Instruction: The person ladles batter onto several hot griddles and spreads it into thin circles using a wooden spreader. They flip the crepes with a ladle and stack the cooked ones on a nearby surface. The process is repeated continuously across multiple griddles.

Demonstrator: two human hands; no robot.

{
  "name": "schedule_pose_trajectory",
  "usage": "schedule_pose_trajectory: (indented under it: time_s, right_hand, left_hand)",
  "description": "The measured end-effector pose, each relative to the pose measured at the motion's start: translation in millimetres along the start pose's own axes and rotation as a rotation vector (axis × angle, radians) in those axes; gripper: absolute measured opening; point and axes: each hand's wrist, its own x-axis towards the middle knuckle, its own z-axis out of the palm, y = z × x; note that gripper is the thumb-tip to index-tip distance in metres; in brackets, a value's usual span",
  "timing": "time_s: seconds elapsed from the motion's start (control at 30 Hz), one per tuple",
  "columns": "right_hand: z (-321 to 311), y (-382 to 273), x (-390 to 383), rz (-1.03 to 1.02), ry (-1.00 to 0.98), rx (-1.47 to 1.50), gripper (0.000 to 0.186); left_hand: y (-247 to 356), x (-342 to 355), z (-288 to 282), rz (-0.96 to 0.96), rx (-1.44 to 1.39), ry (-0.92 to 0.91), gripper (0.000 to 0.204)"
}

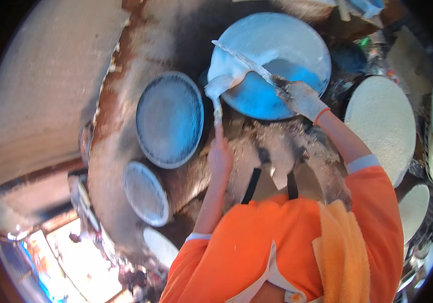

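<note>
My left hand (219,154) grips the handle of a ladle (217,87), whose white-coated head is over the left edge of a wide basin (302,53) holding white liquid. My right hand (300,98), in a soiled pale glove, is closed on a long flat stick (241,60) crusted with white, held across the basin toward the ladle. Whether the stick touches the ladle, I cannot tell.
Round griddles (166,121) (146,192) sit on the earthen counter at left. Large pale flat rounds (378,121) lie at right, with more pale discs (412,212) below. A wall (50,76) rises at far left; a bright doorway (83,262) is at lower left.
</note>
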Motion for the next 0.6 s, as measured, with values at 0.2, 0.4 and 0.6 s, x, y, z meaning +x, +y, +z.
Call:
schedule_pose_trajectory:
  time_s: [0.2,0.4,0.6]
  right_hand:
    - [-51,8,-124,-0.042,-0.244,-0.732,0.044]
    - [1,20,-212,0.204,0.048,0.289,0.035]
    - [174,112,-103,0.191,0.116,-0.140,0.040]
  left_hand:
    - [14,-92,-16,-0.077,-0.293,-0.232,0.050]
    - [5,-29,-105,0.298,-1.085,-0.347,0.031]
    - [-18,40,-136,0.007,-1.383,-0.187,0.016]
